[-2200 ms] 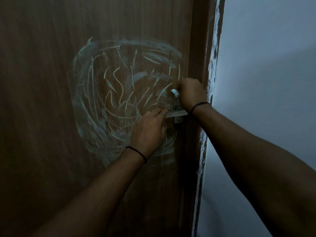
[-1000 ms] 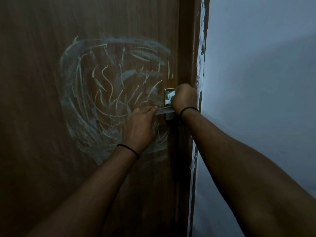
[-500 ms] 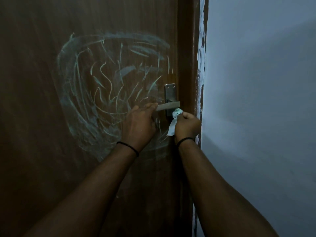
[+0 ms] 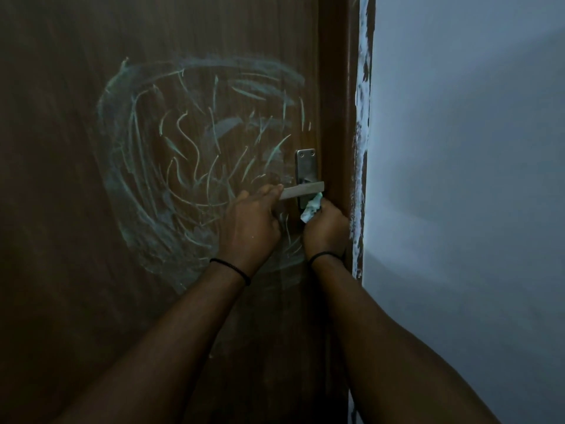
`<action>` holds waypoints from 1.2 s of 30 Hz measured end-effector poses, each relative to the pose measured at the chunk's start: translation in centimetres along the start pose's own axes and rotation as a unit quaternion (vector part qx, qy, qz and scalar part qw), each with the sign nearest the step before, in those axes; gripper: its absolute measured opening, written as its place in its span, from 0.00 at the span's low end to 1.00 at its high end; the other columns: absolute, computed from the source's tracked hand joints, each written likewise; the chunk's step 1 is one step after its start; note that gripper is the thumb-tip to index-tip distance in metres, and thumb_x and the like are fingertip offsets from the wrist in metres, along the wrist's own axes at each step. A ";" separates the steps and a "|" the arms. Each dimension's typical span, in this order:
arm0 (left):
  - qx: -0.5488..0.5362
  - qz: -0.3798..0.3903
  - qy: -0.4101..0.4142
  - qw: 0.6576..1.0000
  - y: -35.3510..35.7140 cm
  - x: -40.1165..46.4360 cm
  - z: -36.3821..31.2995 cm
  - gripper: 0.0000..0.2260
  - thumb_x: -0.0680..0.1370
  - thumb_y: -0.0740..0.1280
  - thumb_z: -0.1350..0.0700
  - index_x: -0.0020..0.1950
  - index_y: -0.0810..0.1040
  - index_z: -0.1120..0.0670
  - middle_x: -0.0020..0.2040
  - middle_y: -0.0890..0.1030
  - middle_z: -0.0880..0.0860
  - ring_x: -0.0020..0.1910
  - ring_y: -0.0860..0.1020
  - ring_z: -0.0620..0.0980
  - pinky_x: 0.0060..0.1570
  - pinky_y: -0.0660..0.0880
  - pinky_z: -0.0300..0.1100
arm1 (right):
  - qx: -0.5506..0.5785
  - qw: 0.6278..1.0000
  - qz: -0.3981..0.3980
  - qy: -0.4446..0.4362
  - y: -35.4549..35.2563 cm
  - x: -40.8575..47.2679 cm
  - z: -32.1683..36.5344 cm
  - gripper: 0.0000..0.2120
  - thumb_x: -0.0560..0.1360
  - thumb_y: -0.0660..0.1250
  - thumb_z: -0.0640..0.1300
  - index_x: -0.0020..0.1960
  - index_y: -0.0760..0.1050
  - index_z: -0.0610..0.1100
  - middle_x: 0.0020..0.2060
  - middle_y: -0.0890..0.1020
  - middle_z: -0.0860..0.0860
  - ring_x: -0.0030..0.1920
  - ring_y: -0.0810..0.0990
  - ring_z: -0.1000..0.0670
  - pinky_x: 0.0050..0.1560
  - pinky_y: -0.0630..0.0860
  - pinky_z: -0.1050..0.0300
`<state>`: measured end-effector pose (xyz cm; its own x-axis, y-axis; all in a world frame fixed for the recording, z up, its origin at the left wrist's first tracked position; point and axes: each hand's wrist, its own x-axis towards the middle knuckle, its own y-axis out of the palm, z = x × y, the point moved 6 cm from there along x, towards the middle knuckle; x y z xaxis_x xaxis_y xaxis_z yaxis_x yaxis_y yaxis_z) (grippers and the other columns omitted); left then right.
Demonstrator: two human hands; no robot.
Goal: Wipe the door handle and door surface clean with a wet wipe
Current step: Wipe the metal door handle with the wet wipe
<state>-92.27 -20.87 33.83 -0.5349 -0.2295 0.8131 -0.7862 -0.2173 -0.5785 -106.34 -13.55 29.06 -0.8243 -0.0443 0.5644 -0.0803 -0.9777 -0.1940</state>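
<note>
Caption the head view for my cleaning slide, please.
Left hand steadies the handle while the right hand wipes beneath it with a wipe; smears cover the door.

A brown wooden door frame runs straight up and down along the right edge of the door. It is smooth and a bit rounded. Messy white paint is smeared down the outer edge of the frame, with brown patches showing through it. Just beside the paint is a plain pale blue-grey wall that fills the right side of the view. The wall is brighter near the frame and dimmer farther right. Two thin black bands are worn on the wrists, one on the left and one on the right.
</note>
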 end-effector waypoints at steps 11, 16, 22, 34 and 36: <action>-0.002 -0.014 -0.003 1.000 -0.2 -0.1 -0.2 0.25 0.74 0.65 0.64 0.71 0.75 0.53 0.67 0.79 0.49 0.50 0.76 0.54 0.47 0.69 0.42 | 0.020 0.995 0.033 0.087 0.5 0.0 -1.5 0.08 0.78 0.64 0.41 0.50 0.82 0.40 0.45 0.85 0.45 0.47 0.83 0.45 0.41 0.74 0.60; -0.022 0.003 0.002 1.000 -0.5 -0.1 -0.4 0.24 0.74 0.66 0.64 0.71 0.75 0.56 0.68 0.78 0.53 0.54 0.77 0.58 0.56 0.73 0.49 | 0.316 0.876 0.080 0.355 3.3 -0.8 -2.3 0.12 0.72 0.71 0.37 0.55 0.80 0.35 0.51 0.83 0.40 0.51 0.82 0.41 0.53 0.80 0.48; -0.025 0.004 0.012 1.000 -0.5 0.1 -0.1 0.22 0.76 0.66 0.60 0.71 0.76 0.56 0.67 0.79 0.54 0.50 0.78 0.58 0.51 0.73 0.46 | 0.533 0.740 0.080 0.403 5.1 -2.3 0.2 0.02 0.74 0.68 0.32 0.44 0.79 0.35 0.39 0.83 0.41 0.37 0.85 0.44 0.45 0.82 0.46; -0.022 0.025 0.010 0.999 -0.5 0.1 -0.1 0.24 0.75 0.64 0.61 0.73 0.74 0.54 0.69 0.78 0.51 0.53 0.77 0.59 0.54 0.76 0.50 | 0.373 0.858 0.044 0.350 4.2 -1.7 -3.1 0.01 0.73 0.70 0.37 0.44 0.81 0.40 0.44 0.84 0.42 0.48 0.83 0.40 0.52 0.81 0.44; -0.019 0.029 0.002 0.999 -0.5 0.2 0.1 0.25 0.75 0.64 0.61 0.73 0.73 0.53 0.69 0.77 0.50 0.54 0.76 0.59 0.54 0.75 0.49 | 0.368 0.872 0.031 0.322 3.7 -1.2 -2.9 0.07 0.73 0.70 0.36 0.38 0.79 0.46 0.39 0.84 0.46 0.47 0.83 0.40 0.51 0.80 0.45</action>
<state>-91.91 -20.85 34.28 -0.5811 -0.2361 0.7789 -0.7653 -0.1671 -0.6216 -107.30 -16.50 25.34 -0.9769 -0.2094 -0.0423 0.1619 -0.8548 0.4930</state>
